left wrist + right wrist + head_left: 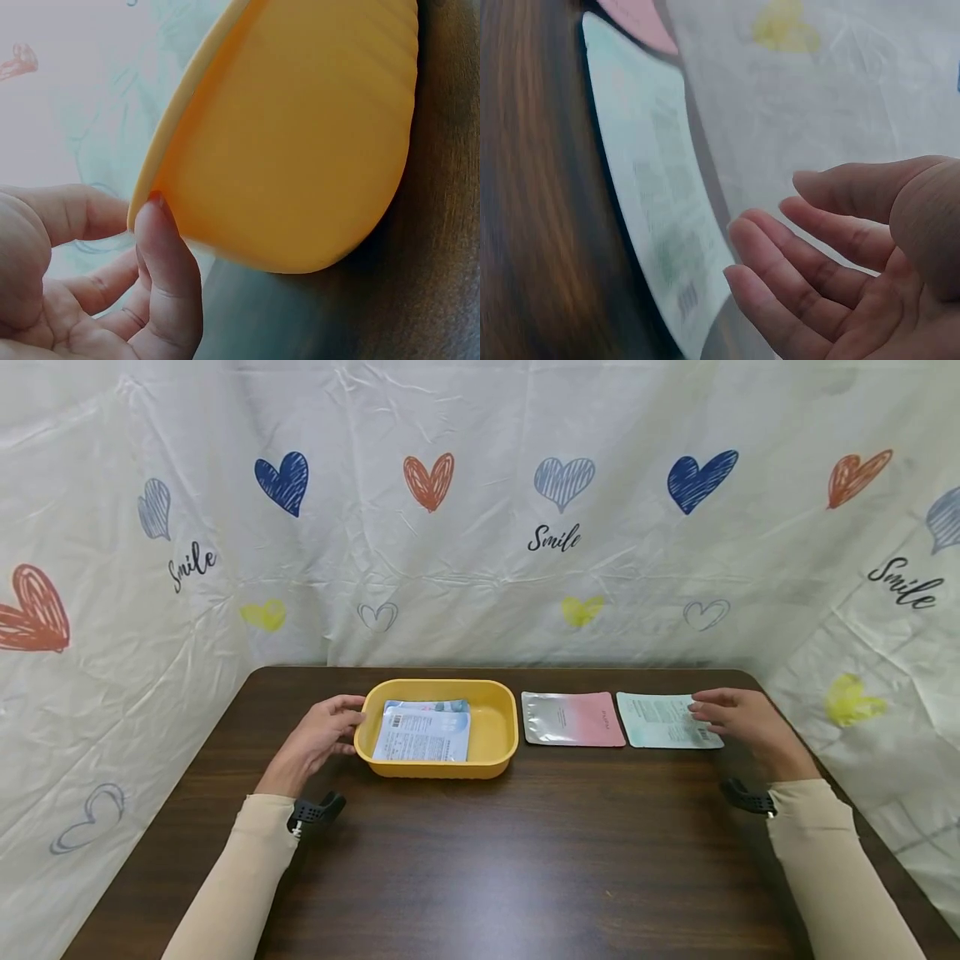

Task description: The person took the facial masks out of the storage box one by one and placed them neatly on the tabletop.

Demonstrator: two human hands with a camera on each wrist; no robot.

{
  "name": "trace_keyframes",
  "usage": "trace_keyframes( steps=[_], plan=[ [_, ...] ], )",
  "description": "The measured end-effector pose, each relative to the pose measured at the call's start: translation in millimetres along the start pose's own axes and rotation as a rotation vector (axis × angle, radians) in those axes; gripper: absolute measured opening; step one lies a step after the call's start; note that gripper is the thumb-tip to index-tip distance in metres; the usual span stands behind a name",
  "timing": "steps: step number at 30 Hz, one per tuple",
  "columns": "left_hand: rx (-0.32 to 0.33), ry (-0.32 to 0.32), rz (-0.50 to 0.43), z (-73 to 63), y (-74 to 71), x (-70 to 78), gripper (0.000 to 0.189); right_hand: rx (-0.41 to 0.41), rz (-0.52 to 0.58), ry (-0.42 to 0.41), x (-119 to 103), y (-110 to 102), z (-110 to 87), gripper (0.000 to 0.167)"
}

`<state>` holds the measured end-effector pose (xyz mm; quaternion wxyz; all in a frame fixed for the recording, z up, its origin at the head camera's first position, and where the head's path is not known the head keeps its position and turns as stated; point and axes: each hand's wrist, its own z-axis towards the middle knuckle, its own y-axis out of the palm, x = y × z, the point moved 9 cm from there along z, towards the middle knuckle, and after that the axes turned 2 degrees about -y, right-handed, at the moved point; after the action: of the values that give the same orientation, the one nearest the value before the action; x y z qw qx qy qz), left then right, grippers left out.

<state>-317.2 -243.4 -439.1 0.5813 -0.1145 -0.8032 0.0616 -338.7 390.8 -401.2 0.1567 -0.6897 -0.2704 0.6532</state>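
Observation:
My left hand (324, 735) is at the left end of a yellow plastic basin (495, 727). In the left wrist view its thumb (166, 259) lies against the outer wall under the rim, a finger on the rim's other side, pinching it. Inside the basin lie light-blue and white sheet-mask packets (423, 735), one over another. At the right, my right hand (738, 718) hovers over the right end of a mint-green packet (652, 722), its fingers loosely bent with nothing between them. A silver-and-pink packet (573, 720) lies flat between the basin and the mint one.
Everything stands along the back part of a dark wooden table (480, 868). Behind and at both sides hangs a white curtain (480, 543) printed with hearts and the word Smile. Each wrist wears a black band (315, 810).

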Motion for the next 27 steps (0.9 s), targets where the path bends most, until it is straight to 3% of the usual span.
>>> trace_keyframes(
  steps=[5, 16, 27],
  plan=[
    [0.0, -0.003, 0.005, 0.4, 0.0, -0.2, 0.052, -0.05, 0.013, -0.036, -15.5, 14.9, 7.8, 0.053],
    [-0.002, -0.011, -0.002, 1.2, 0.3, -2.1, 0.051, -0.173, 0.18, -0.133, -62.2, 59.8, 14.6, 0.049],
    [0.008, -0.019, -0.01, 2.1, 0.2, -3.2, 0.051, -0.238, 0.269, -0.137, -106.9, 99.2, 23.2, 0.047]
  ],
)
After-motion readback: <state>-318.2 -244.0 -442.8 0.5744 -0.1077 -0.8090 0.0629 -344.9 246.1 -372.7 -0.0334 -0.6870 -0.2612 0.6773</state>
